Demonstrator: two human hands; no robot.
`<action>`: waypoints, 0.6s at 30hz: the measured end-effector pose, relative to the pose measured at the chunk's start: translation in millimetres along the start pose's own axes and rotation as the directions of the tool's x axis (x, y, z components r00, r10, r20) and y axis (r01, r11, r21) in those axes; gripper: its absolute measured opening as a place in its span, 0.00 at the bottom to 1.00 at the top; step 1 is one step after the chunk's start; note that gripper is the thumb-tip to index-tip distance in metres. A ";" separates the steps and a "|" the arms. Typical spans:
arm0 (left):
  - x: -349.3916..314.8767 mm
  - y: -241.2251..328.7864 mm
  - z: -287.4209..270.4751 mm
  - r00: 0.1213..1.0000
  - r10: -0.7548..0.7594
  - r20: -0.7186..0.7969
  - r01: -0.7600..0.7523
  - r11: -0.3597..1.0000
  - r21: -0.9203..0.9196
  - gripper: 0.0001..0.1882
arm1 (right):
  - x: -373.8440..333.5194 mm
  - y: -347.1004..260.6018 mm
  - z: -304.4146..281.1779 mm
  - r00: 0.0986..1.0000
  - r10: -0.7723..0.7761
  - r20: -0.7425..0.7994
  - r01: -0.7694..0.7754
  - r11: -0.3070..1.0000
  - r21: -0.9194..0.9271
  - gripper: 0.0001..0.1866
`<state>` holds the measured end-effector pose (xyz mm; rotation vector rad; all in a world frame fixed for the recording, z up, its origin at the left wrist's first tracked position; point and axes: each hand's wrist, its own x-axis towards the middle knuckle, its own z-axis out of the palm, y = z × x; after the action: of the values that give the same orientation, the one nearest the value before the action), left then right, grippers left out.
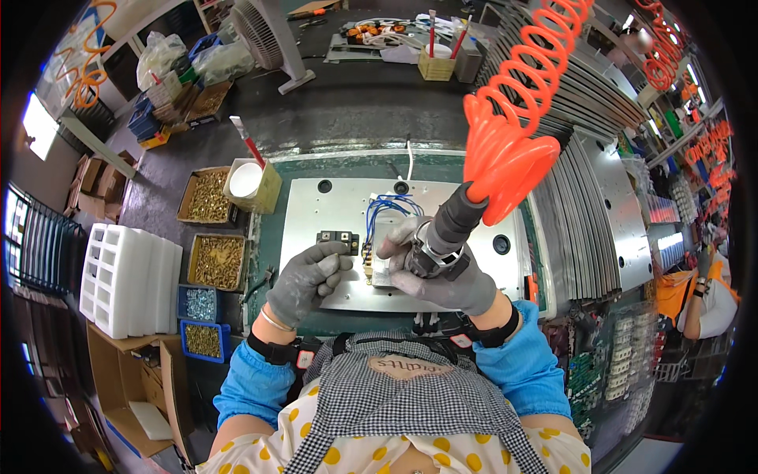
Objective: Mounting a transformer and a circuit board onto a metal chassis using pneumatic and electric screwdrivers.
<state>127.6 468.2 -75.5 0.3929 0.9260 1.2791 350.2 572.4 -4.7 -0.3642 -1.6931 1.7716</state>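
Observation:
My right hand [454,286], in a grey glove, grips a black air screwdriver [459,212] over a silver metal plate [312,207]. An orange coiled air hose [513,158] runs up from the tool. Under the tool, its tip and the spot below it are hidden. My left hand [309,280], also gloved, hovers at the plate's left part with thumb and fingers pinched together; whatever they hold is too small to make out. Just beyond it sits a black block-shaped module [338,238]. Blue wires [388,205] loop above a narrow terminal strip [367,261] between my hands.
Boxes of brass-coloured screws [209,197] and blue bins of small parts [204,340] line the left side. Beside them stands a container with a white pot [246,182] and a red-handled brush. White foam blocks [126,280] are further left. Stacked metal panels [588,213] lie right.

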 end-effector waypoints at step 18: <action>-3.7 -3.4 0.4 1.000 0.000 -0.029 0.003 0.996 0.089 0.14 | 1.3 -1.8 -3.7 0.996 0.007 0.090 -0.001 0.998 -0.060 0.22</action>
<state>130.0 463.9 -76.3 0.4446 1.0105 1.2477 352.0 576.0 -3.1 -0.3178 -1.8126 1.7675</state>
